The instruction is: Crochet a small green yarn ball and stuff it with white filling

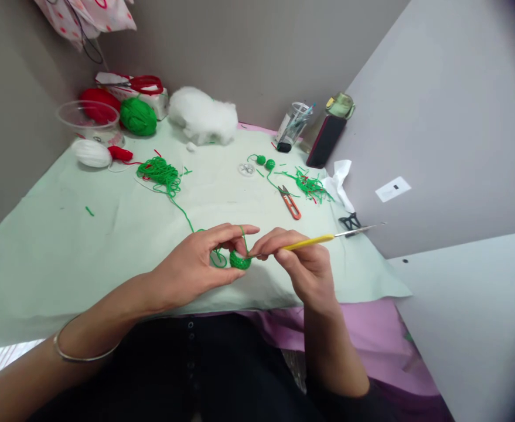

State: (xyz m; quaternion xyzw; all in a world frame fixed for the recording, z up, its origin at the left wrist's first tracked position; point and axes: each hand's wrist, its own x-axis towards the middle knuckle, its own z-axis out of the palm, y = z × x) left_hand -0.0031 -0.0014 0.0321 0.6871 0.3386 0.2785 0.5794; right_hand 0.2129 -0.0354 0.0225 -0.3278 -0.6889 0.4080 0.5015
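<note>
Between thumb and fingers, my left hand (pixel 200 258) grips a small round green crochet piece (pixel 240 261). A strand of green yarn loops over its raised index finger and runs back to a loose green yarn heap (pixel 158 174). Closed around the yellow handle of a crochet hook (pixel 310 242) is my right hand (pixel 301 261). The hook's tip meets the upper edge of the green piece; the exact stitch is too small to make out. The hook's other metal end points to the right.
Orange thread snips (pixel 289 203) lie beside green and red yarn scraps (pixel 312 186). Two small green balls (pixel 266 162) sit farther back. White stuffing (pixel 202 116), a green yarn ball (pixel 138 116), red-handled scissors (pixel 145 84) and a clear tub (pixel 88 115) stand along the back. A phone (pixel 326 140) leans at right.
</note>
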